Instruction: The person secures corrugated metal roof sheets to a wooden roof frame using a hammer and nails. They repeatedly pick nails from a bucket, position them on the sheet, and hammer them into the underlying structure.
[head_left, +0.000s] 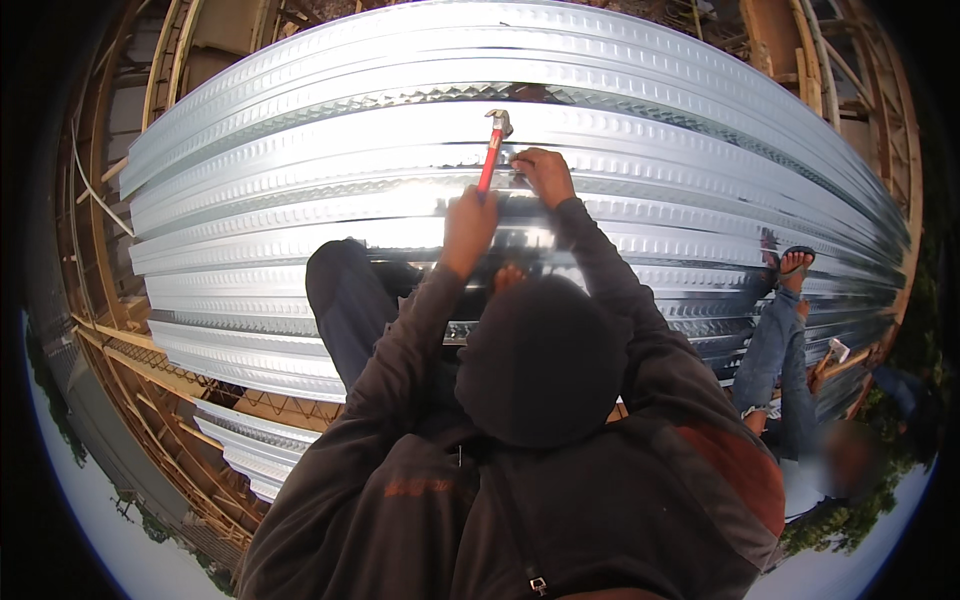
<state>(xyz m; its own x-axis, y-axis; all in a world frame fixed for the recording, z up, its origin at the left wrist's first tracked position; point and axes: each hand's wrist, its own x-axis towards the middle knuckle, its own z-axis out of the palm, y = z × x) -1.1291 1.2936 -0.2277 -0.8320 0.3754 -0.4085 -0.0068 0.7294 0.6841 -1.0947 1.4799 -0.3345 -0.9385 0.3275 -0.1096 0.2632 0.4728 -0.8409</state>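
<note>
My left hand (468, 232) is wrapped round the handle of a claw hammer (491, 158). The hammer has a red shaft, a blue lower grip and a metal head that stands up and away from me, above the ribbed metal sheet (400, 122). Just right of the hammer, my right hand (547, 176) is closed, its fingertips pinched together low at a rib of the sheet. Whatever sits between those fingertips is too small and dark to name. A gap separates the hammer head from my right fingers.
Shiny ribbed sheets spread all around me, with bright glare. Timber framing (160, 70) borders them, and a gap with beams opens at lower left. At right, another person's sandalled foot (795, 262) rests on the sheets; a second hammer (838, 350) is near that person's legs.
</note>
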